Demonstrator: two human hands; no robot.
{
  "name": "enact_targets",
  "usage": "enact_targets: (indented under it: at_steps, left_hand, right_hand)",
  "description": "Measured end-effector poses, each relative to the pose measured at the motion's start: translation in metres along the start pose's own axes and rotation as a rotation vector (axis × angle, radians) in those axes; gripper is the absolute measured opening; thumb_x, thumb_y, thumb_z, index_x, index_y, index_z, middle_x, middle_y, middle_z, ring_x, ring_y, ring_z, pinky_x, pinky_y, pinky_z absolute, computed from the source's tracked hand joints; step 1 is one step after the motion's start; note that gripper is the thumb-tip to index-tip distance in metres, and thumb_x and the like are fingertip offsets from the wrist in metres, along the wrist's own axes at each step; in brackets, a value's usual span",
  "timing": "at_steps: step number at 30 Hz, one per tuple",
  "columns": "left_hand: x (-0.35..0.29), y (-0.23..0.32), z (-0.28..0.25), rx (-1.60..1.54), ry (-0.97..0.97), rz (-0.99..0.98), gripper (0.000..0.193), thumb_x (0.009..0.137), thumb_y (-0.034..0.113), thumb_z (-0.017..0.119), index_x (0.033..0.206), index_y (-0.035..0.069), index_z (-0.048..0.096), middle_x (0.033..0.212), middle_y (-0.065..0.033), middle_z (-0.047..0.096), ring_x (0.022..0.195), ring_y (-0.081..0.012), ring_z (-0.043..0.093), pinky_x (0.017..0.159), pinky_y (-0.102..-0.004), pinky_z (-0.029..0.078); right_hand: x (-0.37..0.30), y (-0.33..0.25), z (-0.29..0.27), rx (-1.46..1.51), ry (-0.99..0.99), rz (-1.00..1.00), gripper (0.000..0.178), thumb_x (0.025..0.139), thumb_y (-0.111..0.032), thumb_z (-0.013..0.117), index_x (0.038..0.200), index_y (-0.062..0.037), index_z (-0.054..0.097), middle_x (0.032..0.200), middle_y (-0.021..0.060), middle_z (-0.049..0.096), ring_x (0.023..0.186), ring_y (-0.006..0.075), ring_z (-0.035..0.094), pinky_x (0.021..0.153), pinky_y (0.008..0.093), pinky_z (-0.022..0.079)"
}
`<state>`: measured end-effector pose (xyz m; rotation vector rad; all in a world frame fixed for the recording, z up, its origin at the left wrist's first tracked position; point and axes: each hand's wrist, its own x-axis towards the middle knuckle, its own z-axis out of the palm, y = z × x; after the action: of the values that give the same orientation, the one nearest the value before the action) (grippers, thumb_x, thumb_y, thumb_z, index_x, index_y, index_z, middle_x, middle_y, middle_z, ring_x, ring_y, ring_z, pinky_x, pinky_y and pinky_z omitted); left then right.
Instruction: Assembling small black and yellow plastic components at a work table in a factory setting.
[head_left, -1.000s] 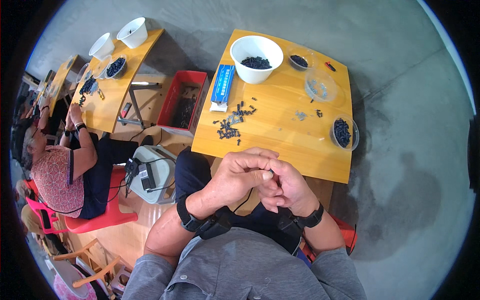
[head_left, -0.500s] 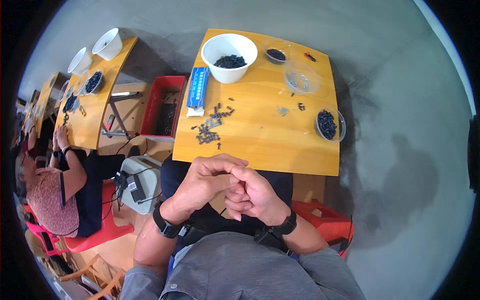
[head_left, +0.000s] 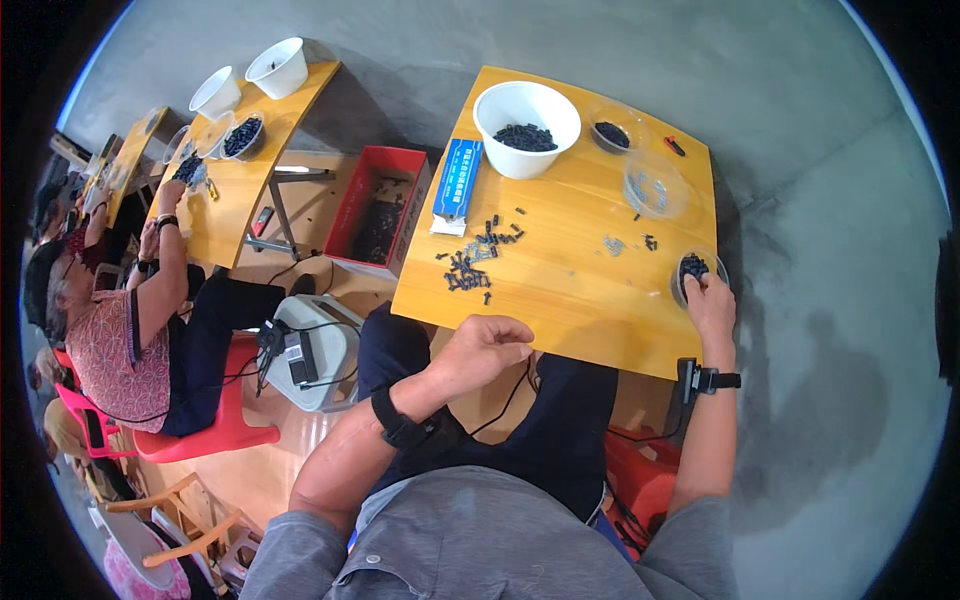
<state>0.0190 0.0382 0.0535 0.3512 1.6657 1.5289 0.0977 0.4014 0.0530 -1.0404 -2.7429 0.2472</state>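
Note:
My right hand [head_left: 712,305] reaches into a clear round tub [head_left: 727,268] of small black pieces [head_left: 693,266] at the table's right edge. Its fingertips are bunched down among the pieces; what they grip is hidden. Over the near table edge, above my lap, hovers my left hand [head_left: 485,350], thumb and fingertips pressed together. Anything between them is too small to make out. A loose pile of small black parts and silvery bits [head_left: 470,270] lies on the wooden table [head_left: 570,310], beyond my left hand. Further right lie a few silvery bits [head_left: 613,245] and black bits [head_left: 650,242].
A white bowl [head_left: 500,100] of black pieces stands at the back, beside a blue box [head_left: 457,180]. Two clear tubs and a red-and-black tool [head_left: 675,147] are at the far right. Left are a red bin [head_left: 345,225], a grey stool [head_left: 325,340] and a person [head_left: 125,345] at another table.
My hands, together before, are now apart. The right one has moved out to the tub on the right; the left stays near the table edge. The view has shifted left.

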Motion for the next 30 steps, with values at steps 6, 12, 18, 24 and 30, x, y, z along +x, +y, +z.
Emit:
enact_targets:
  at_steps: [6,12,18,24,30]
  left_hand:
    - [0.011,-0.009,-0.007,0.091,0.109,-0.054,0.022,0.081,0.005,0.064,0.101,-0.006,0.064,0.09,-0.007,0.067,0.084,-0.0115,0.06,0.076,-0.025,0.049]
    - [0.014,-0.018,-0.015,0.112,0.133,-0.033,0.021,0.081,0.006,0.064,0.098,-0.006,0.065,0.087,-0.0061,0.067,0.081,-0.0102,0.059,0.075,-0.0244,0.048]
    - [0.016,-0.029,-0.026,0.096,0.178,-0.029,0.02,0.081,0.006,0.065,0.097,-0.005,0.066,0.086,-0.0043,0.066,0.079,-0.009,0.058,0.072,-0.0237,0.048]
    - [0.018,-0.03,-0.031,0.05,0.17,-0.079,0.02,0.081,0.006,0.065,0.098,-0.004,0.066,0.087,-0.0041,0.066,0.079,-0.009,0.058,0.072,-0.0234,0.048]
    - [0.019,-0.034,-0.035,0.076,0.182,-0.062,0.022,0.081,0.008,0.065,0.099,-0.005,0.065,0.087,-0.0057,0.066,0.079,-0.0096,0.059,0.072,-0.024,0.048]
  right_hand:
    - [-0.008,-0.05,0.049,0.381,0.019,-0.286,0.014,0.082,-0.017,0.059,0.088,-0.0043,0.063,0.083,0.0182,0.064,0.079,0.0358,0.062,0.069,0.0424,0.049]
    - [-0.021,-0.15,0.099,0.553,-0.111,-0.632,0.01,0.082,-0.007,0.056,0.088,-0.0028,0.063,0.085,0.0184,0.062,0.082,0.0374,0.059,0.072,0.0424,0.048]
    - [-0.019,-0.185,0.114,0.606,-0.221,-0.617,0.014,0.082,-0.005,0.055,0.092,-0.0013,0.064,0.087,0.0197,0.061,0.084,0.0374,0.059,0.075,0.0435,0.047]
    - [-0.023,-0.205,0.112,0.57,-0.261,-0.634,0.016,0.082,-0.007,0.056,0.096,-0.0027,0.064,0.088,0.0191,0.061,0.083,0.0372,0.059,0.074,0.0442,0.048]
    - [-0.02,-0.215,0.112,0.496,-0.28,-0.631,0.017,0.082,-0.011,0.058,0.097,-0.0033,0.063,0.086,0.0196,0.061,0.082,0.0375,0.06,0.074,0.0451,0.048]
